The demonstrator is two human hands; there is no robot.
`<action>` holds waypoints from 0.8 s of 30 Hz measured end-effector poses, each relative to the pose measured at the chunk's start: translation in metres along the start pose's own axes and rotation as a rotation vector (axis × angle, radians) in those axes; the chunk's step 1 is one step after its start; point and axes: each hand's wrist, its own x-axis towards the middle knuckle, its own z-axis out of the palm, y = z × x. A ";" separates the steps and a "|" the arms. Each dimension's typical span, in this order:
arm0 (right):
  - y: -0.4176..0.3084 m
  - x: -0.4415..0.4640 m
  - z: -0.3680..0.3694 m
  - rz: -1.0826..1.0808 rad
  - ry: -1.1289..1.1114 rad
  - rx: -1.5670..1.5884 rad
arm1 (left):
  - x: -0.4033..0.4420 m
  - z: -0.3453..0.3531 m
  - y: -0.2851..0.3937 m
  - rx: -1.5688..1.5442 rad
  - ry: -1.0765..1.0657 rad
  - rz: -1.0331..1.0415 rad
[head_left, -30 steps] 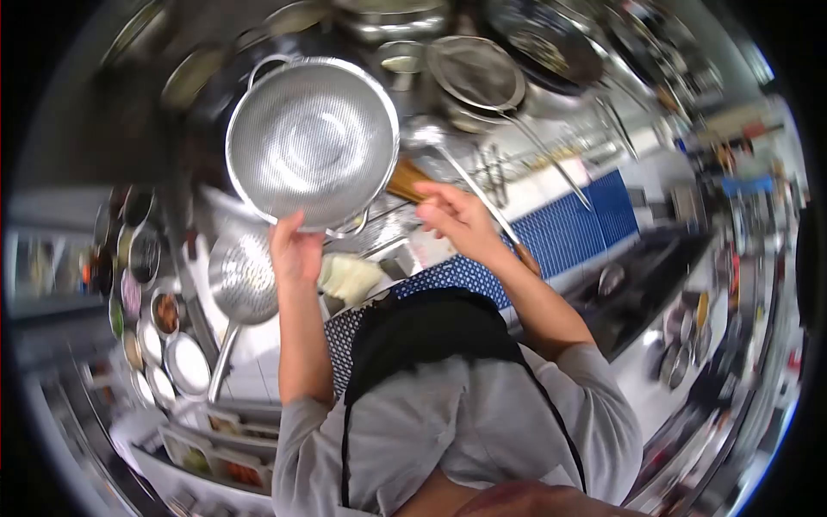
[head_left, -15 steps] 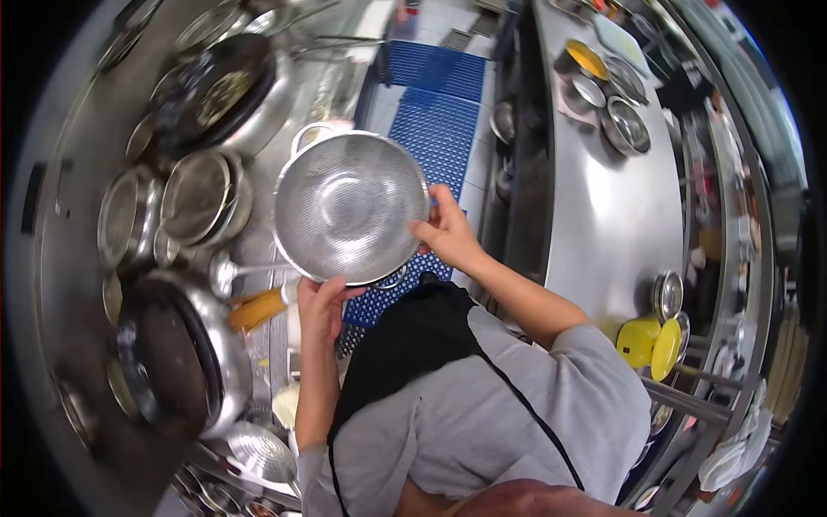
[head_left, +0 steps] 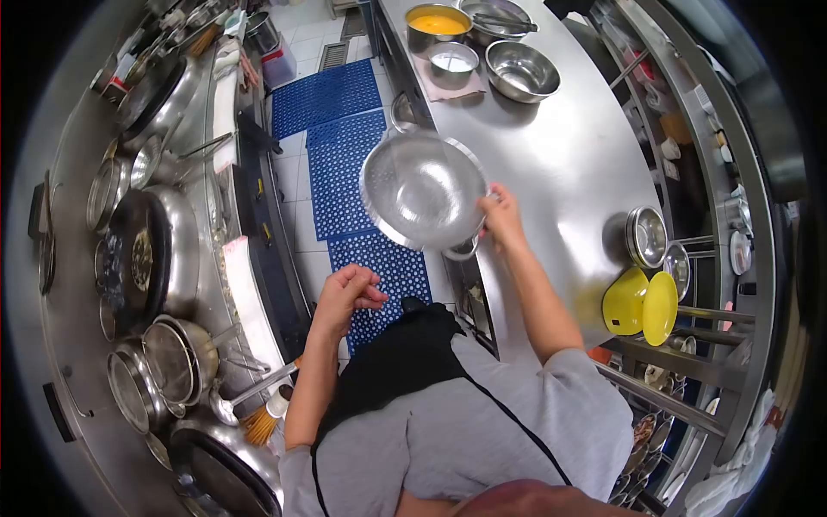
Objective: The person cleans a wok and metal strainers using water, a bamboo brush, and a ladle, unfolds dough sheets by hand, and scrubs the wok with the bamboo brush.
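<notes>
A round metal colander with fine holes and two loop handles hangs tilted in front of me, above the blue floor mat and beside the steel counter's edge. My right hand grips its right rim. Lower and to the left, my left hand is apart from the colander, its fingers loosely bent and nothing visible in them. That hand is above the mat, close to the cooking range's front edge.
On the right, the steel counter bears a pot of yellow liquid, a steel bowl, stacked bowls and a yellow container. Woks, strainers and a bamboo brush line the range at left.
My left hand has let go of the colander. My right hand has carried it toward the counter as my view turned to the right.
</notes>
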 end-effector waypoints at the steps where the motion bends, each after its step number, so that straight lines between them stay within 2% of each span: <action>1: -0.005 0.014 -0.012 0.006 0.070 0.030 | 0.002 0.000 0.003 0.003 -0.003 0.007; 5: -0.038 0.089 -0.052 -0.145 0.282 0.157 | 0.001 -0.021 0.007 0.142 0.106 -0.019; 9: -0.100 0.151 -0.055 -0.288 0.473 0.286 | -0.018 -0.040 0.004 -0.036 0.265 -0.018; 14: -0.125 0.247 -0.057 -0.346 0.684 0.439 | -0.043 -0.060 -0.016 -0.147 0.438 0.029; 17: -0.137 0.267 -0.045 -0.238 0.813 0.555 | -0.057 -0.066 -0.030 -0.189 0.508 0.032; 20: -0.113 0.299 -0.065 -0.131 0.729 0.477 | -0.066 -0.068 -0.043 -0.224 0.550 0.019; 21: -0.107 0.300 -0.066 -0.080 0.718 0.447 | -0.068 -0.067 -0.046 -0.236 0.560 0.019; 22: -0.117 0.273 -0.047 -0.069 0.854 0.334 | -0.070 -0.066 -0.048 -0.248 0.568 0.019; 24: -0.115 0.257 -0.043 -0.067 0.826 0.311 | -0.073 -0.063 -0.050 -0.262 0.584 0.017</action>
